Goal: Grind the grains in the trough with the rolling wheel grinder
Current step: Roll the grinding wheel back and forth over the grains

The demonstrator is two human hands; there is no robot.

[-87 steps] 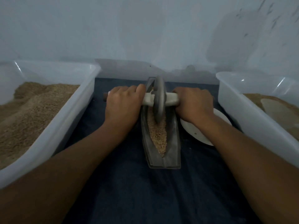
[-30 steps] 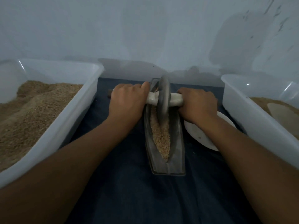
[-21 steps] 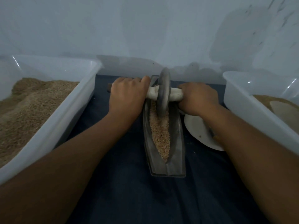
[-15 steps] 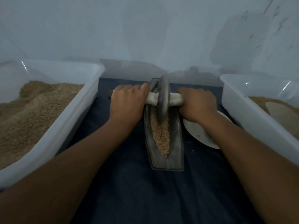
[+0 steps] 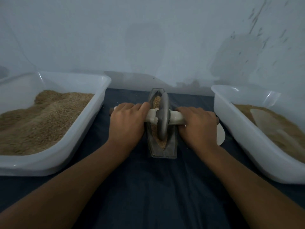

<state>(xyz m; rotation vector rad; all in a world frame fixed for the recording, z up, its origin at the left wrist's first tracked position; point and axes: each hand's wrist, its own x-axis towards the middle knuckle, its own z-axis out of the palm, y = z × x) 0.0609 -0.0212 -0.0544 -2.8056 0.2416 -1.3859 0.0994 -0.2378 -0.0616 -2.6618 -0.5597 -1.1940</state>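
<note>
Gripping axle handle (image 5: 177, 119) with curled fingers, left hand (image 5: 127, 123), right hand (image 5: 197, 125) | wheel (image 5: 163, 118) sitting in trough (image 5: 172, 144) grains (image 5: 156, 102)

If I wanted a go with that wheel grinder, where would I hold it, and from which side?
Probably by the handle bar that runs through the wheel, one hand on each side, coming down from above. The wheel stands upright in the narrow trough, so only the bar's ends are free. That is how the left hand and right hand grip it, fingers curled over.
</note>
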